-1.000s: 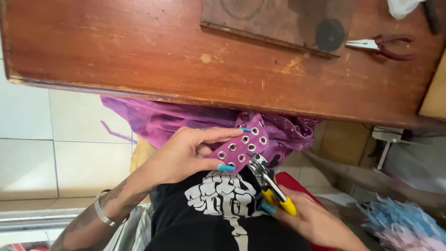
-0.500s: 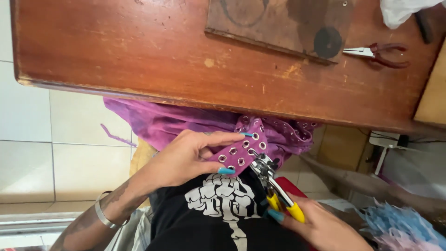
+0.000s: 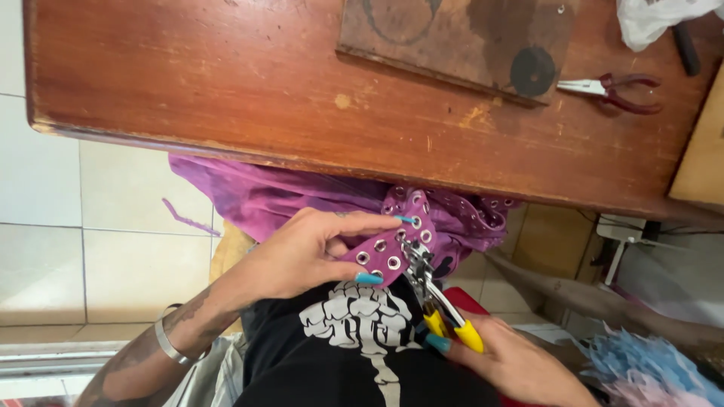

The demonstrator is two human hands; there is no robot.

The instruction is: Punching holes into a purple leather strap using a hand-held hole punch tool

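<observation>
So the left hand [image 3: 302,252] is pinching a purple strap [image 3: 392,245] studded with metal eyelets, thumb underneath and fingers stretched along the top edge, holding it flat just below the edge of the wooden worktop [image 3: 226,83]. The right hand [image 3: 513,365] is wrapped around the yellow handles of a pair of eyelet pliers [image 3: 434,290], and the metal head sits right on the strap among the eyelets. Can't really see whether the head is actually biting down on the strap or just resting against it, the angle hides that bit. The right hand is also cut off at the bottom of the frame, so only some of the fingers and part of the palm show.

The strap runs into a bunch of purple fabric [image 3: 264,196] that disappears under the worktop, so most of it is out of sight. More eyelets peek out of the bundle on the right, kind of blurry.

Up on the worktop there's a pair of red-handled pliers [image 3: 615,87], a dark board [image 3: 452,38] with a black disc [image 3: 533,71] on it, and something white [image 3: 656,15] clipped by the top edge. Light-blue frilly stuff [image 3: 648,369] sits bottom right, hard to make out.
</observation>
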